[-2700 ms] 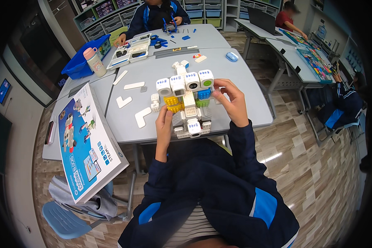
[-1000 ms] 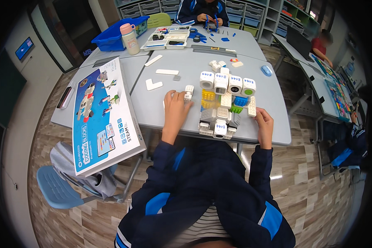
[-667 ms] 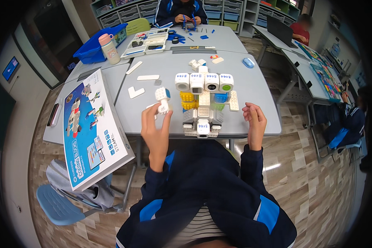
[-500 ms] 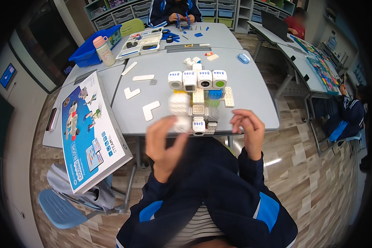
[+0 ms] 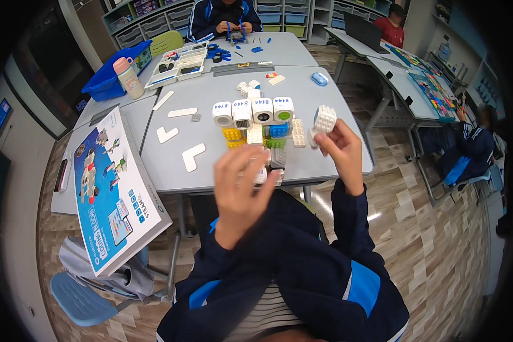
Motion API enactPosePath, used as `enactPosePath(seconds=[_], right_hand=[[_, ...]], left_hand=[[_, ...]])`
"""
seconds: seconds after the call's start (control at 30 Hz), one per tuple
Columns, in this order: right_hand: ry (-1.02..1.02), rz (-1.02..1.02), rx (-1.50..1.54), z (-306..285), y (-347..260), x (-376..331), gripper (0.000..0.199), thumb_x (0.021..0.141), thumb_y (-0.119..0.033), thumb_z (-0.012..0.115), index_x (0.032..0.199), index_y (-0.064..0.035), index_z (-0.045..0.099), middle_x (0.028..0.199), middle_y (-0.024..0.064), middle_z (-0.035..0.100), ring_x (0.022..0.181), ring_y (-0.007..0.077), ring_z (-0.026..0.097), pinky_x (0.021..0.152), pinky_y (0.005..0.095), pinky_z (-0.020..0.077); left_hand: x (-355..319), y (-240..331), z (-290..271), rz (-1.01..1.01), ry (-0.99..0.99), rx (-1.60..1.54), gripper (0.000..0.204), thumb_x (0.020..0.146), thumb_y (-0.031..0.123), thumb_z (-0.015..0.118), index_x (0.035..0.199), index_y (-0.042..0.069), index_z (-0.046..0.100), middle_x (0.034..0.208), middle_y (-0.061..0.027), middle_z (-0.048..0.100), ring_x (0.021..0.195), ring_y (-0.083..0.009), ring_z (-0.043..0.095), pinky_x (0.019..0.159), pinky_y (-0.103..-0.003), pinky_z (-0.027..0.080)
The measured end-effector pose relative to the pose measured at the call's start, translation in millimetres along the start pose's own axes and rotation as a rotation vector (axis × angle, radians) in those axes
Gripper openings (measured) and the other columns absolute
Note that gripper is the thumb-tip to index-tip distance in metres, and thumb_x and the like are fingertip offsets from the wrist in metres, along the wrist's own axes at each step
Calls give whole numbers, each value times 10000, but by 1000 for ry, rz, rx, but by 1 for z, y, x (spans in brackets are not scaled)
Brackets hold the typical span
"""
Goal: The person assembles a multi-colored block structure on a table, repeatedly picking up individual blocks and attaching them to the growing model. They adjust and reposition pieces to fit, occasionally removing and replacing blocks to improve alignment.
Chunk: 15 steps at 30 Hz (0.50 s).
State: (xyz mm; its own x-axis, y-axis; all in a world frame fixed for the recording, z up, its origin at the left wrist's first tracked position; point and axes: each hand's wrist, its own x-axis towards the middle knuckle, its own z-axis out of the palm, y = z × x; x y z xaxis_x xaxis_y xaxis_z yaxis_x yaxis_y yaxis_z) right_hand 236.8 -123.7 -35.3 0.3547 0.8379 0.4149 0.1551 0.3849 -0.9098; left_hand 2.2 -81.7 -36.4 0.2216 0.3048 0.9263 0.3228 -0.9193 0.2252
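Over on the left, a blue chair [image 5: 85, 301] stands near a pale wall [image 5: 31, 154]; past the grey bench [image 5: 310, 101], drawers [image 5: 182, 25] line the back. Light glints off the patchwork floor [image 5: 433, 245].

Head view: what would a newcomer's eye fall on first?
Probably the block model with its row of four white cubes, on the grey table mid-picture. Next, the white studded piece in the right hand, right of the model, whose near part the blurred left hand partly hides. Then the blue-and-white box at left, overhanging the near edge.
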Motion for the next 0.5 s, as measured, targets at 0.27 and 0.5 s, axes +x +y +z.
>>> enactPosePath(seconds=[0.27, 0.5], right_hand=[[49, -130, -118, 13, 27, 34, 338, 872, -101, 794, 1142, 56, 663, 911, 73, 739, 677, 68, 634, 581, 210, 464], [62, -219, -164, 21, 30, 34, 350, 851, -118, 820, 1130, 40, 681, 854, 59, 737, 642, 58, 604, 585, 207, 471]], left_hand=[[13, -68, -7, -413, 105, -247, 635, 776, 91, 840, 1343, 41, 559, 1327, -140, 587, 1216, -292, 568, 996, -417, 473], [4, -93, 16, -570, 20, -594, 765, 816, 117, 816, 1461, 16, 418, 1400, -152, 545, 1293, -272, 544, 1084, -409, 438]])
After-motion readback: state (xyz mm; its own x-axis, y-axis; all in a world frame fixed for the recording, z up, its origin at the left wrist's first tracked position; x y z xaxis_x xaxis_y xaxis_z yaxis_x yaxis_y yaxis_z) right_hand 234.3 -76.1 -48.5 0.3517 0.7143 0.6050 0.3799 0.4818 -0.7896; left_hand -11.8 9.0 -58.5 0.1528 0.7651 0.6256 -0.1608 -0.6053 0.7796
